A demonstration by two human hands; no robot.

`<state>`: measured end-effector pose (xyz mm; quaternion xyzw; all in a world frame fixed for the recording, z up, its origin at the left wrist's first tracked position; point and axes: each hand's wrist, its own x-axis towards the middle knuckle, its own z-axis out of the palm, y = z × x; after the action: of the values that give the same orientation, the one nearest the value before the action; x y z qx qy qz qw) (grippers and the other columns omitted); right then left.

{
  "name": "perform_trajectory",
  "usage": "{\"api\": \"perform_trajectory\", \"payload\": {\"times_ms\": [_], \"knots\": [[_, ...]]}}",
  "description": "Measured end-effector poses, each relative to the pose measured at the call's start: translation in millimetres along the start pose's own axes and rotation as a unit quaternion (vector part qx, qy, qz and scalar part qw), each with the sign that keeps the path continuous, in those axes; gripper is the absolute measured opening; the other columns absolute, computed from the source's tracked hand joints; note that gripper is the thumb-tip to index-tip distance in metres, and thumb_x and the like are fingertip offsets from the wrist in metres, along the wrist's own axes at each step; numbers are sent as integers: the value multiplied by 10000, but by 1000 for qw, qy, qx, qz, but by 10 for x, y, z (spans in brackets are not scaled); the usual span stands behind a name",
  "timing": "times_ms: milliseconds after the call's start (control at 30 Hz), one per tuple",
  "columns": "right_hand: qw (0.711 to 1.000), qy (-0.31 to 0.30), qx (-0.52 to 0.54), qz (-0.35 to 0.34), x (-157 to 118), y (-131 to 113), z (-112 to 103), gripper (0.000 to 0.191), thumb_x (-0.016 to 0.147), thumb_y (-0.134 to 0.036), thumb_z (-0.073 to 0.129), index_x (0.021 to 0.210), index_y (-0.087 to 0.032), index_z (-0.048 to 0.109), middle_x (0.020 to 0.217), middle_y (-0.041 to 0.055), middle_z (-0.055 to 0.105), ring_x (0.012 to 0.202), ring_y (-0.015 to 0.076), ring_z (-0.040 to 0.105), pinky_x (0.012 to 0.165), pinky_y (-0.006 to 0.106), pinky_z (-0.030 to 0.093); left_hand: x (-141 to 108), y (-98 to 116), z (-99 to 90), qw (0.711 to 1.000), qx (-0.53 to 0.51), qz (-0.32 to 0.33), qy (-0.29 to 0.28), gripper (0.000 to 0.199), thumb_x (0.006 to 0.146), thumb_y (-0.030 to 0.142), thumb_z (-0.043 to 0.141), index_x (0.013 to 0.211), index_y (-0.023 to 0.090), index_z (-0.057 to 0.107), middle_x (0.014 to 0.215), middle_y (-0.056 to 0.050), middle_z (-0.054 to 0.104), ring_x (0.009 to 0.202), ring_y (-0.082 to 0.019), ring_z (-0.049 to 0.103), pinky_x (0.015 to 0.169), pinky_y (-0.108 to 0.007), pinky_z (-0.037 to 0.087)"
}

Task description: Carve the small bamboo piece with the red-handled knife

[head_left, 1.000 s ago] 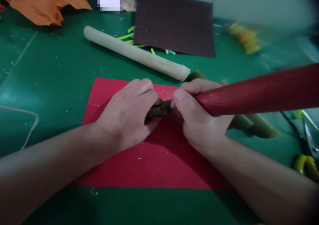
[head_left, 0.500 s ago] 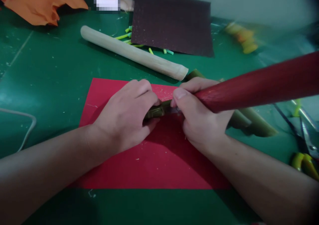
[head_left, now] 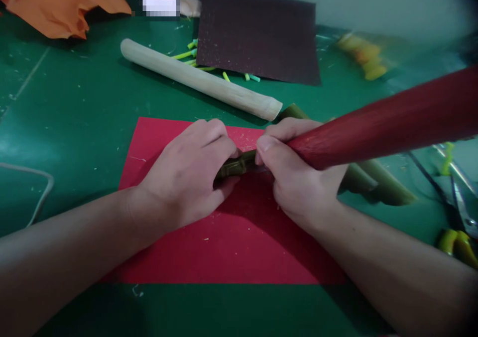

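Note:
My left hand (head_left: 194, 170) is closed around a piece of green bamboo (head_left: 235, 168), pressing it over a red sheet (head_left: 224, 247). Most of the bamboo is hidden under my palm and fingers. Opposite it, my right hand (head_left: 302, 172) wraps round a red-handled knife (head_left: 388, 123), thumb and forefinger close to the bamboo's right end. The thick handle slants up and out to the right edge. Only a sliver of the blade shows between the hands; where exactly it meets the bamboo I cannot tell.
Beyond the sheet lies a pale peeled bamboo stick (head_left: 201, 80). Behind it a dark sheet (head_left: 257, 36) covers several green straws. Green bamboo pieces (head_left: 381, 182) and yellow-handled scissors (head_left: 457, 242) are at right, orange paper (head_left: 63, 8) at far left, on a green table (head_left: 74, 88).
My right hand has shifted slightly left along the bamboo, and the outer end of the red handle has risen a little. My left hand stays in place.

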<state>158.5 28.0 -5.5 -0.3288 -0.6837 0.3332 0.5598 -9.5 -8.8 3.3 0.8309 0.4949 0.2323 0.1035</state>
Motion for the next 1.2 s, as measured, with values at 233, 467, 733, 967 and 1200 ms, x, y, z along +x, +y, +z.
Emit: {"api": "perform_trajectory", "payload": {"times_ms": [233, 467, 733, 967, 1200], "knots": [[1000, 22, -5, -8, 5, 14, 5, 283, 817, -55, 671, 617, -241, 594, 584, -46, 582, 527, 114, 567, 537, 275, 511, 11, -2, -10, 1000, 0, -9, -7, 51, 860, 226, 635, 855, 177, 647, 878, -60, 602, 861, -231, 579, 702, -364, 450], [1000, 5, -8, -7, 5, 20, -21, 274, 823, -63, 654, 620, -239, 601, 594, -42, 573, 520, 107, 534, 527, 279, 484, 16, 1, -8, 1000, -9, -10, -8, 61, 855, 222, 671, 863, 162, 666, 887, -65, 603, 867, -231, 576, 719, -367, 447], [1000, 6, -13, -5, 15, 25, -23, 294, 808, -62, 661, 584, -239, 591, 557, -41, 560, 488, 112, 513, 497, 284, 459, 10, -21, 2, 1000, -22, -15, 2, 57, 842, 214, 669, 875, 169, 683, 890, -62, 608, 875, -232, 583, 717, -364, 454], [1000, -14, -5, 0, 7, 40, -33, 312, 809, -42, 662, 577, -232, 578, 567, -38, 547, 507, 109, 533, 522, 274, 484, 11, -25, -4, 999, -40, -18, 7, 56, 853, 212, 680, 880, 163, 689, 890, -60, 604, 868, -227, 586, 707, -358, 458], [1000, -15, -13, -1, 22, 37, -43, 287, 813, -77, 678, 590, -239, 598, 569, -33, 562, 502, 115, 516, 507, 291, 462, 17, -19, -9, 999, -44, -25, 3, 51, 845, 209, 672, 878, 171, 683, 884, -53, 599, 864, -223, 583, 698, -354, 457]]}}
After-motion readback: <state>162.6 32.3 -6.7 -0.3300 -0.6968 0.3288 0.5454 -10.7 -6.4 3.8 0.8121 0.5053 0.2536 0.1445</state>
